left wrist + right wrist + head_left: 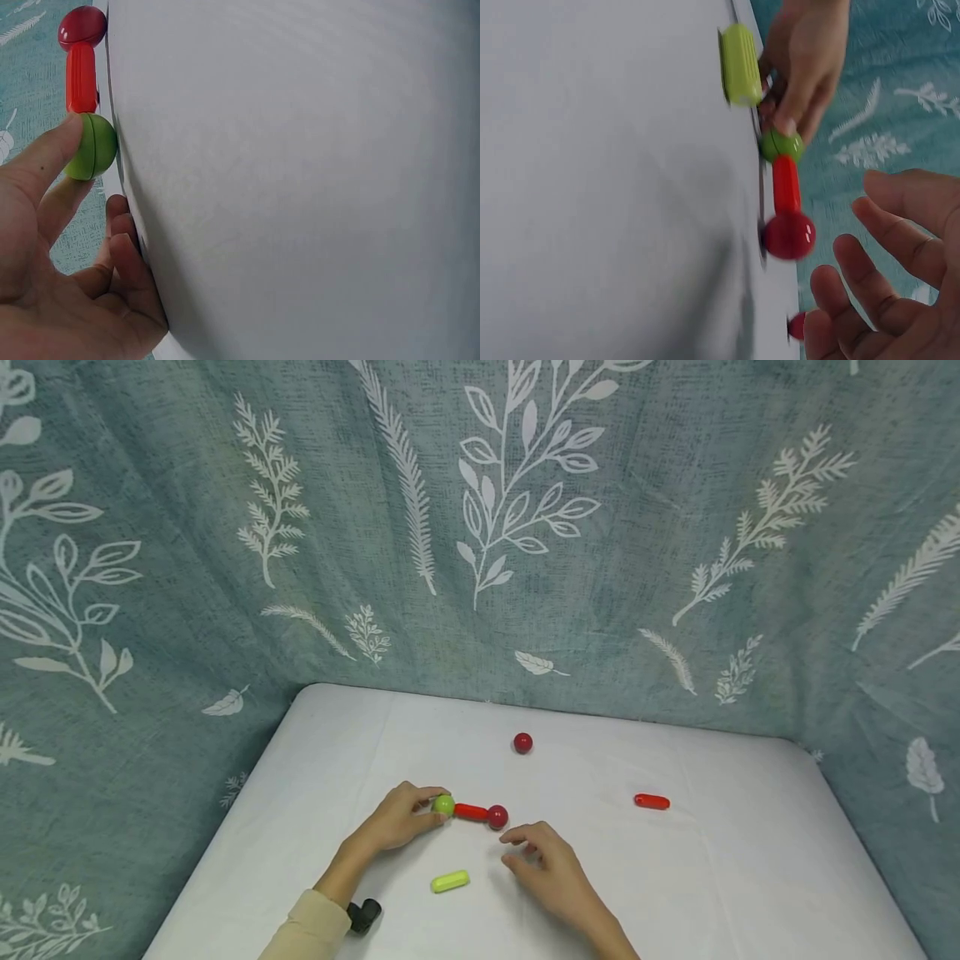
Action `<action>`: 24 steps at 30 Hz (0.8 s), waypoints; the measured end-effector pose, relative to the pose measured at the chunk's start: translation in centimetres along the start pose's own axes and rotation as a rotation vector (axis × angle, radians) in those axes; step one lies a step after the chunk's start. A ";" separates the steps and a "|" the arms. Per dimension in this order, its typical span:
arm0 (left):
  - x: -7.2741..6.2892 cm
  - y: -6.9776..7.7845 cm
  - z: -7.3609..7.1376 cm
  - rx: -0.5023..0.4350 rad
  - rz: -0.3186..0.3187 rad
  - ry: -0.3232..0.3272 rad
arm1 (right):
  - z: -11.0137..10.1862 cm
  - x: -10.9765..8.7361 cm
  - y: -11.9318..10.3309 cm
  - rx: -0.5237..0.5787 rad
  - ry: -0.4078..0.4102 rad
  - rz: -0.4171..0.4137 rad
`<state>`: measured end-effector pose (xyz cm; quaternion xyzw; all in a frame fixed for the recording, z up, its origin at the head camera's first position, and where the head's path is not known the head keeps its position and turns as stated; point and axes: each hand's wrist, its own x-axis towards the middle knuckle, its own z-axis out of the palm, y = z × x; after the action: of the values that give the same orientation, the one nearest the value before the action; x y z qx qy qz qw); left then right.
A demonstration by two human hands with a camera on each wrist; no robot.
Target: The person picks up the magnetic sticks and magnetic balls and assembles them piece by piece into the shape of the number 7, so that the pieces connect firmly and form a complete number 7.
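Lime-green ball (444, 806) is pinched between thumb and fingers of left hand (401, 818), just below centre of head frame. Red ribbed rod (471, 812) is joined to it, with dark red ball (497, 817) at the rod's far end; the three are lined up in one piece. Right hand (553, 870) is released: fingers loosely bent, nothing gripped, fingertips held near the dark red ball, small gap visible.

Yellow-green rod (450, 882) is laid lower centre, between the hands, touched by neither. Black object (366, 916) at lower left is partly hidden by beige sleeve (309, 928); type can't be told.

Edges: white tabletop (750, 860) is bounded at back and sides by teal leaf-print curtain (450, 643); front edge is cut off by frame. Second red ball (522, 743) is placed nearest the back edge, above the joined piece. Second red rod (652, 802) is set right of centre, well inside the right edge. Widest open room is seen at right, past the right hand.
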<state>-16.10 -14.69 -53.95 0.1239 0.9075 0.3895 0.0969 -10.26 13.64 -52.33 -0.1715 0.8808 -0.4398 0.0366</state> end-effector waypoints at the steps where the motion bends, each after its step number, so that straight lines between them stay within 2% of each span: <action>1: 0.0 0.0 0.0 0.000 0.000 0.001 | -0.5 -0.1 0.2 0.001 0.025 0.016; 5: -0.1 0.0 0.0 -0.005 0.003 0.001 | -2.1 -0.7 1.0 0.026 0.105 0.078; 10: -0.2 0.2 -0.1 -0.011 0.008 0.002 | -4.1 -1.3 2.4 0.033 0.173 0.074; 17: -0.1 0.1 -0.1 -0.009 0.018 -0.002 | -7.3 -1.6 4.6 -0.047 0.243 0.104; 24: 0.0 -0.1 0.0 -0.007 0.019 -0.001 | -10.2 -1.3 6.4 -0.111 0.273 0.126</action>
<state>-16.14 -14.76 -54.00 0.1325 0.9048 0.3936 0.0941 -12.98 25.45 -51.27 -0.0563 0.9095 -0.4067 -0.0657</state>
